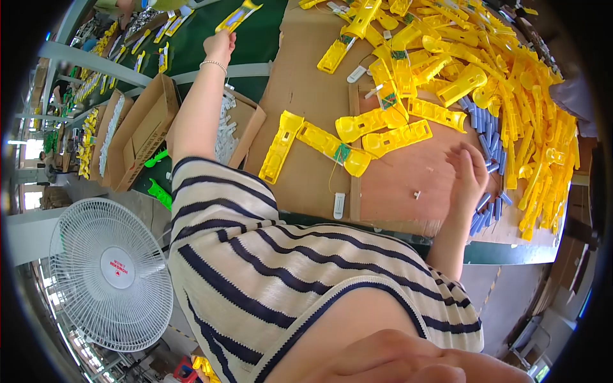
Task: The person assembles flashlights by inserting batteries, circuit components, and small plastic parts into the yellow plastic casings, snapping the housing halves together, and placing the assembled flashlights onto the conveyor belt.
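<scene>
A: Head view, quick pass. Your left hand (219, 45) is stretched far out over the green belt (191, 54), fingers pinched on a yellow plastic part (237, 16) with a bluish face; its top end is cut off at the frame edge.

B: And my right?

A: Your right hand (469, 175) lies curled, knuckles up, on the brown cardboard sheet (408, 185), fingertips in the small blue cylinders (486, 131). Can't tell if you're holding one; the fingers hide it.

B: What else?

A: Glossy yellow housings (504, 70) heaped beyond your right hand, a few long flat ones (396, 137) laid out singly, some showing a green board. An open cardboard box (246, 124) under your left arm holds white pieces, too small to make out. White mesh fan (108, 274) lower left. Your striped sleeve (268, 268) blocks the table's near edge.
</scene>
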